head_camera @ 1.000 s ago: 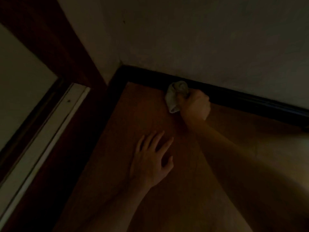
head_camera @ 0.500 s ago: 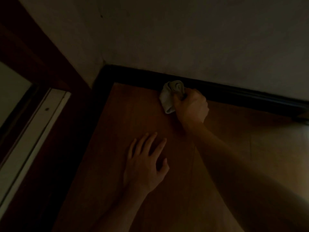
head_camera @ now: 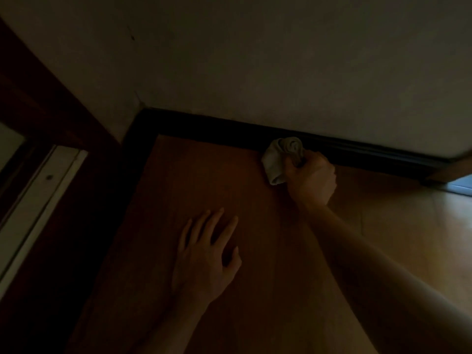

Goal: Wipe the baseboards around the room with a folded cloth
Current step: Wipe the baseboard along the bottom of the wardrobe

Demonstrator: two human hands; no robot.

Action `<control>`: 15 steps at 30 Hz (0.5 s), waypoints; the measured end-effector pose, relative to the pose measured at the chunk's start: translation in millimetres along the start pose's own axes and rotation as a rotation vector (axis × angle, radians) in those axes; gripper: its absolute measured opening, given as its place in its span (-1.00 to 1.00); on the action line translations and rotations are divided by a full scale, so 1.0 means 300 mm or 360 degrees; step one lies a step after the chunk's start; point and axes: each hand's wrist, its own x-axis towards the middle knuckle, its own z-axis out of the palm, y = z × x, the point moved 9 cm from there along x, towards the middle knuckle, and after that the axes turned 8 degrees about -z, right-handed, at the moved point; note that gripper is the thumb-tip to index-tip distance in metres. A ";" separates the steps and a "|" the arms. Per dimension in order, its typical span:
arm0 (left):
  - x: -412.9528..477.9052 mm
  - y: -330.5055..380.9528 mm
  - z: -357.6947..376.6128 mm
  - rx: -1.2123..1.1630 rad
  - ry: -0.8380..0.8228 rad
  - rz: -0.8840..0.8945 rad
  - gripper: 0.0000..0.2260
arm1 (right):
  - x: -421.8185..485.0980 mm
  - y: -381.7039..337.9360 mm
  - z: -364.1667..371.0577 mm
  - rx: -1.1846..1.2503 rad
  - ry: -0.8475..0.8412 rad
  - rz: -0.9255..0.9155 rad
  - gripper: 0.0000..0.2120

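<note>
In this dim room a dark baseboard (head_camera: 209, 125) runs along the foot of the pale wall, from the corner at the left to the right edge. My right hand (head_camera: 311, 178) grips a bunched pale cloth (head_camera: 281, 158) and holds it against the baseboard, right of the corner. My left hand (head_camera: 207, 254) lies flat on the wooden floor with its fingers spread, nearer to me and left of the right arm.
The wooden floor (head_camera: 194, 180) fills the middle. A dark wooden door frame (head_camera: 48, 98) and a pale threshold strip (head_camera: 38, 200) stand at the left. At the far right the baseboard ends at a bright opening (head_camera: 462, 186).
My right hand has slid the cloth to the right along the baseboard, away from the corner. The view has shifted right, and the bright opening now shows. My left hand stays flat on the floor.
</note>
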 end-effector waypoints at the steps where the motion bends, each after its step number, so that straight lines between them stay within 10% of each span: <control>1: 0.000 0.000 0.001 -0.0004 -0.0004 0.0003 -0.45 | -0.002 0.003 0.002 -0.0003 0.0005 -0.0001 -0.73; 15: -0.005 -0.013 0.018 -0.0042 -0.0084 -0.0017 -0.44 | 0.000 -0.050 0.018 0.0021 -0.0093 0.0053 -0.77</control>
